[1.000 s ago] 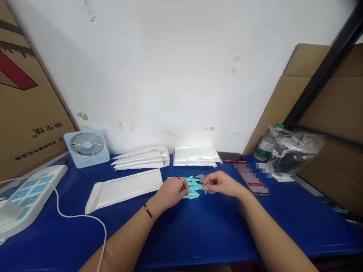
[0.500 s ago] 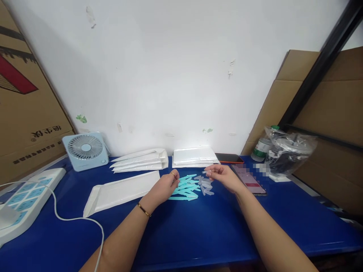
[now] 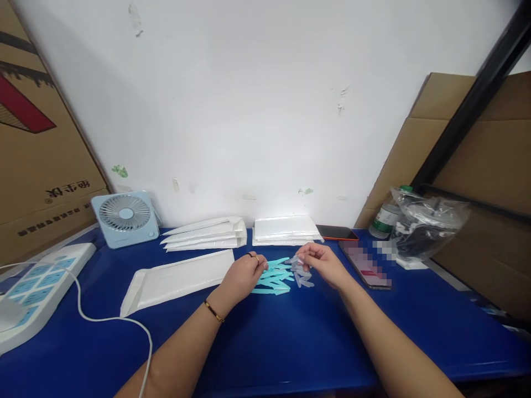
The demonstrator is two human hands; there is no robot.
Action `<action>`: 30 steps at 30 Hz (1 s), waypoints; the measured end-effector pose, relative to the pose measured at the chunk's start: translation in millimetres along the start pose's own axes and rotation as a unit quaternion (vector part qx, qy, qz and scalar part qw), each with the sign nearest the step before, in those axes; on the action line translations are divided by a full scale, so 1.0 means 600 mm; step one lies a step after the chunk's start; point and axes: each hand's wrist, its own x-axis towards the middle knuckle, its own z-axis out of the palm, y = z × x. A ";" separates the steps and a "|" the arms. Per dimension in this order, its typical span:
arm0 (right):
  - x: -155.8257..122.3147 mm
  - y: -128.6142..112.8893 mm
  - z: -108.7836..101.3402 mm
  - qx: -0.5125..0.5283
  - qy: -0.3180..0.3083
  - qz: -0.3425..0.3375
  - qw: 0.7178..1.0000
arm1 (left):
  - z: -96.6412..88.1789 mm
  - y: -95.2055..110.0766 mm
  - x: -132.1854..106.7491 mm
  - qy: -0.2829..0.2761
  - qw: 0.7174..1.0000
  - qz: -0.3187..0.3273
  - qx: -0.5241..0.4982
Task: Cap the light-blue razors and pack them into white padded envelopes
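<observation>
Here, the left hand [image 3: 241, 276] and right hand [image 3: 324, 267] have narrow-set fingers at teal strips [image 3: 282, 289] and clear pieces [image 3: 305, 273] respectively; grips unclear.

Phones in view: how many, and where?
2: an orange-edged phone by the wall, right of the white envelopes; a lit-screened phone right of the right hand.

Teal strips [image 3: 277, 275] lie loosely heaped beside small translucent pieces [image 3: 303, 275].
</observation>
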 end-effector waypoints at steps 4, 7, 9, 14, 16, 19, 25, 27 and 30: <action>-0.001 -0.003 0.011 -0.009 -0.016 0.005 1.000 | 0.003 0.001 -0.001 -0.001 1.000 0.006 0.013; -0.002 -0.001 0.018 -0.004 -0.028 0.009 1.000 | 0.005 0.003 0.000 0.003 1.000 0.014 0.026; -0.003 -0.001 0.024 0.003 -0.046 0.015 0.999 | 0.005 0.006 0.000 0.000 0.999 0.023 0.031; -0.010 -0.015 0.026 -0.018 -0.112 0.030 0.993 | 0.004 0.016 -0.003 -0.043 0.998 0.041 0.031; -0.013 -0.022 0.012 -0.064 -0.119 0.028 0.991 | 0.005 0.021 -0.009 -0.071 0.996 0.056 0.029; -0.017 -0.024 -0.018 -0.195 -0.102 0.014 0.975 | 0.009 0.027 -0.020 -0.118 0.990 0.073 0.031; -0.017 -0.006 -0.035 -0.375 -0.161 0.053 0.912 | 0.011 0.027 -0.022 -0.136 0.987 0.048 0.077; -0.016 -0.003 -0.029 -0.386 -0.173 0.057 0.904 | 0.008 0.022 -0.018 -0.112 0.987 0.034 0.114; -0.015 -0.001 -0.025 -0.379 -0.170 0.052 0.908 | 0.007 0.015 -0.014 -0.111 0.981 0.013 0.160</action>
